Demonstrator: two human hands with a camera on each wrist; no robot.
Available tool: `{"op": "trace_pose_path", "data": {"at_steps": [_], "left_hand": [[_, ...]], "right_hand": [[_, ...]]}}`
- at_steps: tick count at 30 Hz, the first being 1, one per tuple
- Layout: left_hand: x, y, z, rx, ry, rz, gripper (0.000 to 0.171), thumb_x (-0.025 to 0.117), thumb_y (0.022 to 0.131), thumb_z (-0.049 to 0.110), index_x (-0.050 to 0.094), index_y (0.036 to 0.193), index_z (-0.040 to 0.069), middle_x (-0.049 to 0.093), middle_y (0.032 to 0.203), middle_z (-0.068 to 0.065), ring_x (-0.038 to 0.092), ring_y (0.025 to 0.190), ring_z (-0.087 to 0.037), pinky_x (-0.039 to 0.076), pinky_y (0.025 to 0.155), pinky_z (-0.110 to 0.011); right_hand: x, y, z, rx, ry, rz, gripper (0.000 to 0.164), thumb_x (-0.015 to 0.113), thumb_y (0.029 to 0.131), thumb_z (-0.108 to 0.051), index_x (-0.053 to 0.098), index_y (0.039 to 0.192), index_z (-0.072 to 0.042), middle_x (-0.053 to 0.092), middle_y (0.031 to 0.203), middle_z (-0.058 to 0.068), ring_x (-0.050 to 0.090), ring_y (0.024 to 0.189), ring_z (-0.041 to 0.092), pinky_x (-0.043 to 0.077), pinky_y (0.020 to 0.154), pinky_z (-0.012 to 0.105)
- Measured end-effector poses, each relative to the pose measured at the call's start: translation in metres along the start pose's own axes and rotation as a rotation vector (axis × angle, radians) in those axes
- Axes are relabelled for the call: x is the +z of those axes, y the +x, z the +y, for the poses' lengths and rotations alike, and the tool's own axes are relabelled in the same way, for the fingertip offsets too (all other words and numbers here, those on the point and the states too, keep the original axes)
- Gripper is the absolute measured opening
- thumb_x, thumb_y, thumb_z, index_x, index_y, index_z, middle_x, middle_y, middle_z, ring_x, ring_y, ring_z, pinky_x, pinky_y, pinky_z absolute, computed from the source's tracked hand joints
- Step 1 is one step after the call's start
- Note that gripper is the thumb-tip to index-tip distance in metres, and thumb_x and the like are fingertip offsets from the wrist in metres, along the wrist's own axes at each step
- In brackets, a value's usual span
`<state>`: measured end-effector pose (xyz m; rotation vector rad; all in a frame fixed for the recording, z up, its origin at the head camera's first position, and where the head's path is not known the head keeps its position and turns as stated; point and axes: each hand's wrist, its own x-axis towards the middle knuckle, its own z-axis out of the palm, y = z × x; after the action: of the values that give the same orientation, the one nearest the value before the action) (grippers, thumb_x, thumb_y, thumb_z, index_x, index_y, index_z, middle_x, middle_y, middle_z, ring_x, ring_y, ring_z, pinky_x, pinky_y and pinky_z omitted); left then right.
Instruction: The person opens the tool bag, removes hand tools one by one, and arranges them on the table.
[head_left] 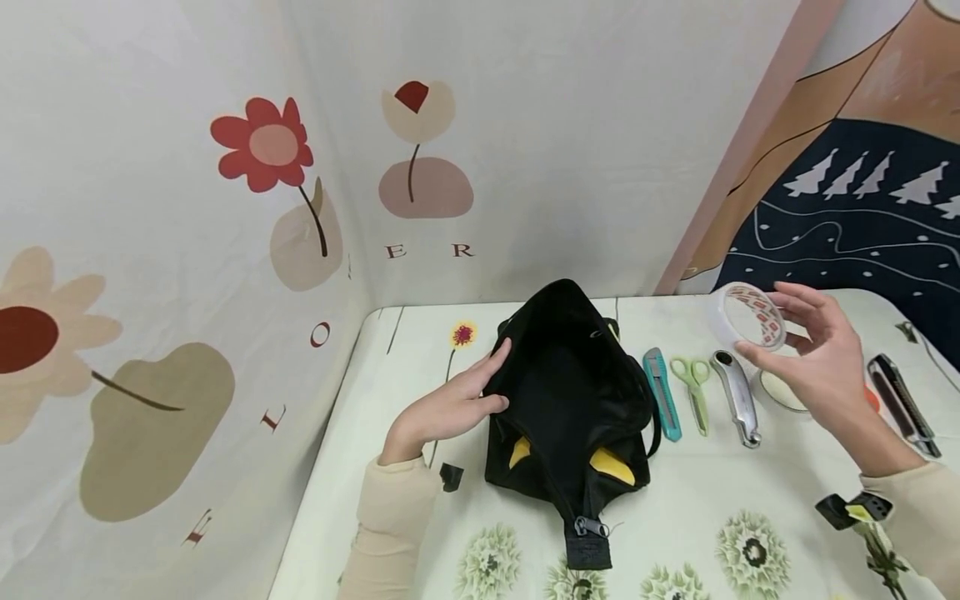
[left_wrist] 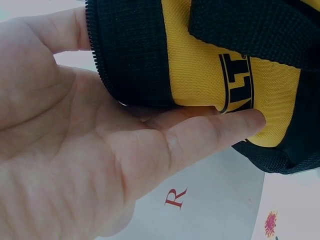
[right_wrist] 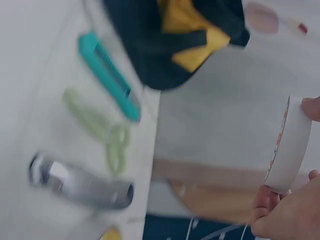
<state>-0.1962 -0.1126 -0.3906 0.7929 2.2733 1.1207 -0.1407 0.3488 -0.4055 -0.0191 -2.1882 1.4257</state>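
A black and yellow zippered bag [head_left: 570, 375] stands on the table with its mouth gaping open, and its inside looks dark. My left hand [head_left: 453, 404] grips the left side of the mouth, thumb at the inner edge. In the left wrist view, the fingers of that left hand [left_wrist: 110, 140] lie along the bag's yellow outer side [left_wrist: 195, 65]. To the right of the bag, raised above the table, my right hand [head_left: 828, 358] holds a white tape roll [head_left: 767, 315] between thumb and fingers. The right wrist view shows the tape roll [right_wrist: 292, 145] edge-on.
Right of the bag lie a teal utility knife [head_left: 662, 396], green scissors [head_left: 694, 390] and a silver-grey tool [head_left: 737, 397]. Under my right hand is a round pale thing [head_left: 780, 390], partly hidden. Farther right lies a black and silver tool [head_left: 902, 404]. A printed cloth wall [head_left: 562, 150] rises behind the table.
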Motion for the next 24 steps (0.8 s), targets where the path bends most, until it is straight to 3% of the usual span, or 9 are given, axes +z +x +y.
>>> {"op": "trace_pose_path", "data": {"at_steps": [9, 13, 17, 20, 22, 24], "left_hand": [[0.0, -0.001, -0.001, -0.013, 0.006, 0.006, 0.084, 0.051, 0.112, 0.016, 0.002, 0.18, 0.018, 0.002, 0.186, -0.009, 0.001, 0.172, -0.031, 0.012, 0.136, -0.059], [0.001, 0.0, -0.001, -0.014, 0.008, 0.005, 0.084, 0.05, 0.112, 0.016, 0.002, 0.18, 0.018, 0.002, 0.186, -0.009, 0.001, 0.172, -0.032, 0.012, 0.136, -0.059], [0.001, 0.0, 0.001, -0.017, 0.007, 0.003, 0.084, 0.05, 0.112, 0.015, 0.001, 0.18, 0.019, 0.002, 0.186, -0.008, 0.001, 0.172, -0.03, 0.013, 0.136, -0.058], [0.001, 0.001, 0.002, -0.016, 0.005, 0.004, 0.084, 0.05, 0.112, 0.015, 0.001, 0.18, 0.018, 0.002, 0.186, -0.008, 0.001, 0.172, -0.029, 0.013, 0.136, -0.057], [0.002, 0.001, 0.002, -0.014, 0.005, 0.005, 0.083, 0.05, 0.112, 0.015, 0.002, 0.18, 0.018, 0.003, 0.186, -0.009, 0.001, 0.172, -0.029, 0.013, 0.136, -0.058], [0.002, 0.002, 0.001, -0.015, 0.005, 0.007, 0.083, 0.05, 0.112, 0.015, 0.002, 0.18, 0.018, 0.003, 0.186, -0.009, 0.001, 0.172, -0.029, 0.012, 0.136, -0.058]], "right_hand": [[-0.039, 0.003, 0.036, 0.148, -0.175, 0.063, 0.089, 0.084, 0.093, 0.002, 0.047, 0.168, -0.031, 0.051, 0.131, -0.036, 0.047, 0.119, -0.01, 0.036, 0.088, 0.003], [-0.053, 0.003, 0.047, 0.167, -0.212, 0.094, 0.086, 0.082, 0.096, 0.001, 0.047, 0.168, -0.031, 0.05, 0.13, -0.036, 0.045, 0.116, -0.009, 0.036, 0.088, 0.002], [-0.067, 0.002, 0.056, 0.212, -0.27, 0.099, 0.082, 0.076, 0.104, -0.007, 0.04, 0.172, -0.035, 0.055, 0.155, -0.018, 0.044, 0.129, -0.008, 0.036, 0.104, 0.005], [-0.078, 0.001, 0.064, 0.264, -0.325, 0.079, 0.08, 0.07, 0.109, -0.017, 0.029, 0.175, -0.037, 0.04, 0.177, 0.002, 0.04, 0.156, 0.007, 0.031, 0.122, 0.016], [-0.086, 0.001, 0.074, 0.277, -0.342, 0.088, 0.08, 0.069, 0.11, -0.021, 0.027, 0.176, -0.038, 0.037, 0.179, 0.004, 0.034, 0.163, 0.011, 0.029, 0.125, 0.019], [-0.091, 0.002, 0.08, 0.276, -0.353, 0.108, 0.08, 0.069, 0.109, -0.021, 0.027, 0.176, -0.036, 0.039, 0.178, 0.003, 0.037, 0.158, 0.004, 0.03, 0.119, 0.011]]}}
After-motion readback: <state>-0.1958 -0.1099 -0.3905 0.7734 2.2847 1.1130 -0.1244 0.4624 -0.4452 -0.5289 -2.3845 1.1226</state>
